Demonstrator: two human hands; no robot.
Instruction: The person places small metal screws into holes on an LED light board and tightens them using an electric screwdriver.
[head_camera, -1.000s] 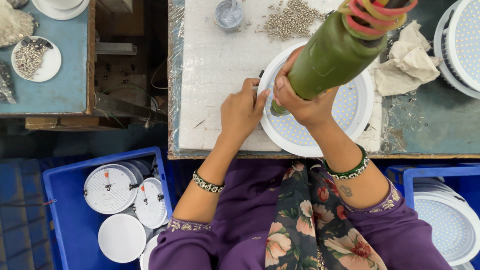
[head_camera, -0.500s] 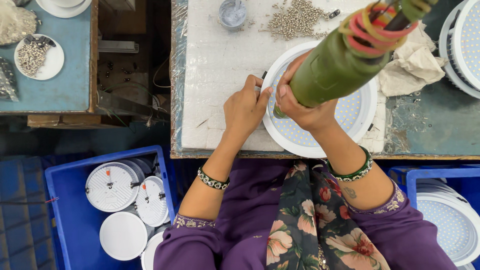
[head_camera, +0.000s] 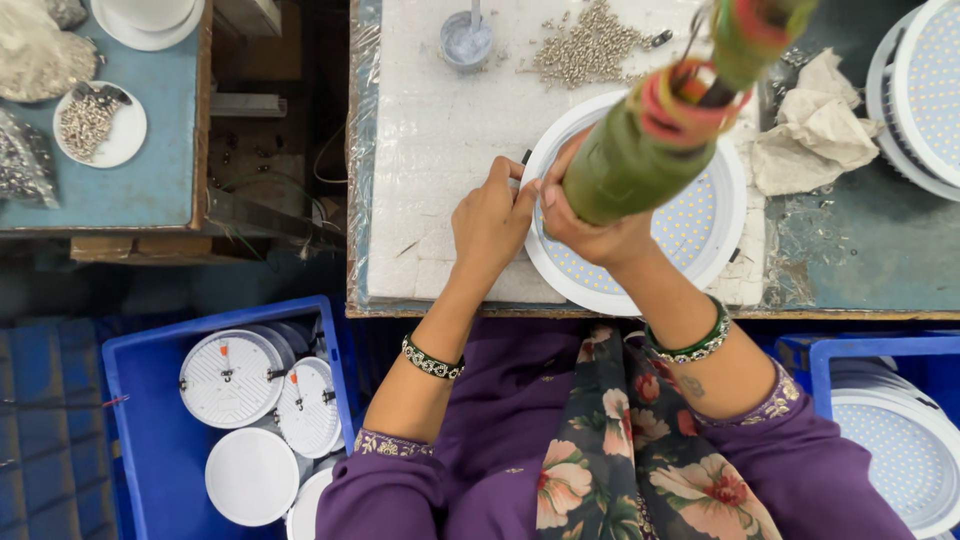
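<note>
The right hand (head_camera: 590, 225) is wrapping its fingers (head_camera: 552, 190) around the lower end of a green power screwdriver (head_camera: 640, 150), pressed together in a full grip, with the tool's tip hidden behind the hand over the round white LED panel light (head_camera: 700, 215). The left hand (head_camera: 490, 215) is resting at the light's left rim, its fingers (head_camera: 505, 170) curled and bunched against it; whether they are pinching a screw cannot be told. Compared with half a second earlier, the screwdriver is now standing steeper and nearer the camera, its upper part blurred, while both hands are keeping their places at the same spot on the rim. That suggests the work is staying at this one fastening point.

The light is lying on a white foam pad (head_camera: 430, 150) atop the desk (head_camera: 850, 270), whose blue-green surface looks worn and scuffed. The light's face is matte white, dotted with rows of small yellow emitters. The tool's body is smooth, ringed by red and yellow rubber bands (head_camera: 670, 105). A heap of small metal screws (head_camera: 590, 45) is lying beyond, beside a small round cup (head_camera: 466, 40). Crumpled cloth (head_camera: 815, 135) is sitting to the right. Below the desk, a blue crate (head_camera: 150, 450) is holding round white housings (head_camera: 235, 375).
</note>
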